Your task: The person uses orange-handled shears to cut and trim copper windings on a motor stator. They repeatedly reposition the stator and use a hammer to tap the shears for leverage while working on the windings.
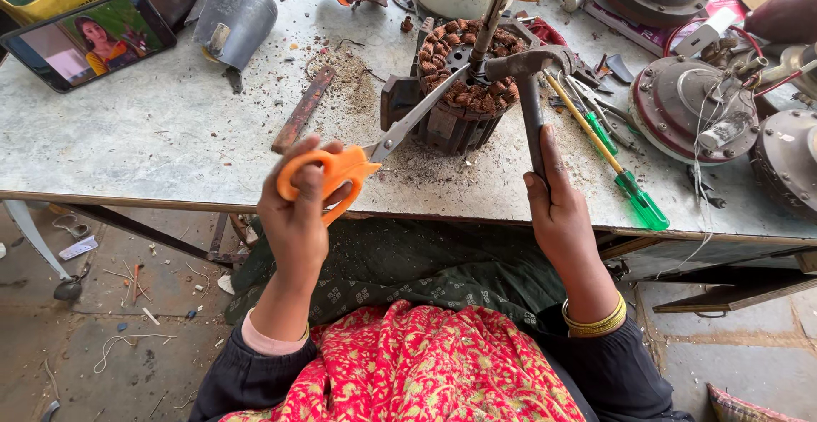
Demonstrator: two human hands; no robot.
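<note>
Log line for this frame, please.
left hand: holds scissors | right hand: holds hammer | both at motor coil

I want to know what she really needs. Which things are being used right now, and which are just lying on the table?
In use:
- orange-handled scissors in the left hand
- hammer in the right hand
- copper-wound motor core that both tools touch

Just lying about:
- green screwdrivers
- phone
- round motor covers
- grey metal can
- flat metal strip
</note>
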